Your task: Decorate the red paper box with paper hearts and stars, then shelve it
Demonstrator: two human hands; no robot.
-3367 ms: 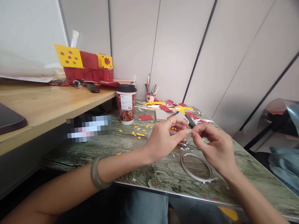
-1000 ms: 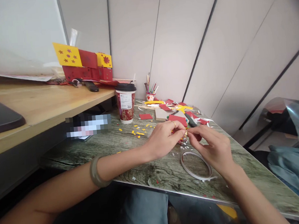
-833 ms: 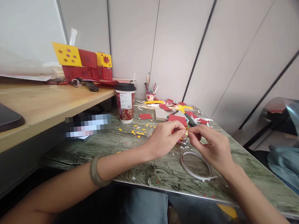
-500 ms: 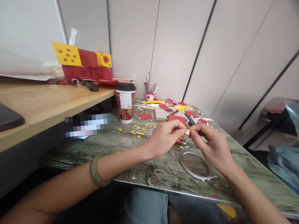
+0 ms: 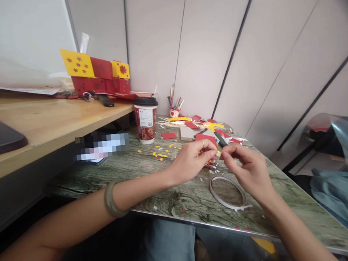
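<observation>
Two grips pinch scrap (image 5: 218, 154): left hand (image 5: 191, 161), right hand (image 5: 250, 170); tape ring (image 5: 218, 195) just beside, near table edge (image 5: 200, 224).

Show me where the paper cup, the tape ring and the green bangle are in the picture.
paper cup (image 5: 146, 136), head view, on its red lower wall.
tape ring (image 5: 211, 188), head view, on its left rim.
green bangle (image 5: 110, 202), head view, on the band at the left wrist.

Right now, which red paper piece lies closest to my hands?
The red square just behind your left hand; the red piece near the coffee cup lies farther off.
</observation>
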